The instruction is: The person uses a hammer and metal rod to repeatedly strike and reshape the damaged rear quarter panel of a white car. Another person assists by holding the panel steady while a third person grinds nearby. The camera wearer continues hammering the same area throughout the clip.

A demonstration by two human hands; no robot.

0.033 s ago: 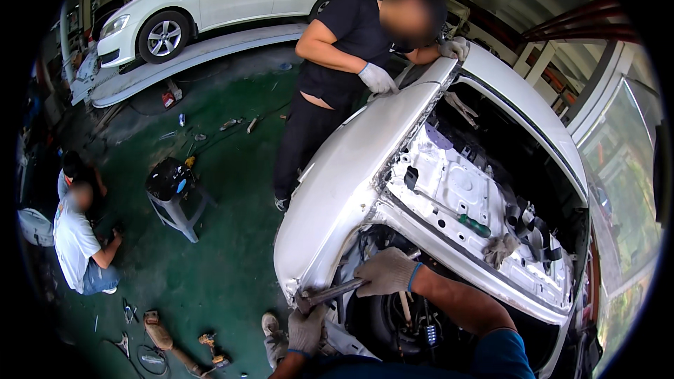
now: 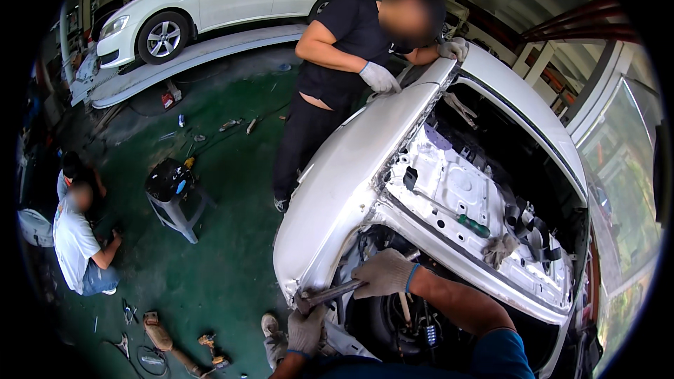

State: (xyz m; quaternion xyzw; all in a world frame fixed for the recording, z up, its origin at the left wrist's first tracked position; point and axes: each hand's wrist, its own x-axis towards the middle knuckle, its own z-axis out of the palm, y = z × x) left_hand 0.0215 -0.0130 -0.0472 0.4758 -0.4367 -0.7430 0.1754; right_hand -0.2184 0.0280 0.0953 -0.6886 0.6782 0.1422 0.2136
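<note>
My right hand, in a light knitted glove, is closed round the handle of a dark metal hammer. The hammer's head lies at the lower corner of the white car body's rear panel. Just below that head, my left hand is gloved too, its fingers curled at the panel's lower end; what they grip is hidden. Beneath my right forearm, the opened rear corner shows a coil spring and a pale wooden stick.
A co-worker leans over the car's far side, gloved hands on it. Another person crouches at left near a grey stool. A yellow drill and cables lie on the green floor. Inside the body lies a green-handled tool.
My right hand and the hammer have shifted very slightly to the left. Everything else looks the same.
</note>
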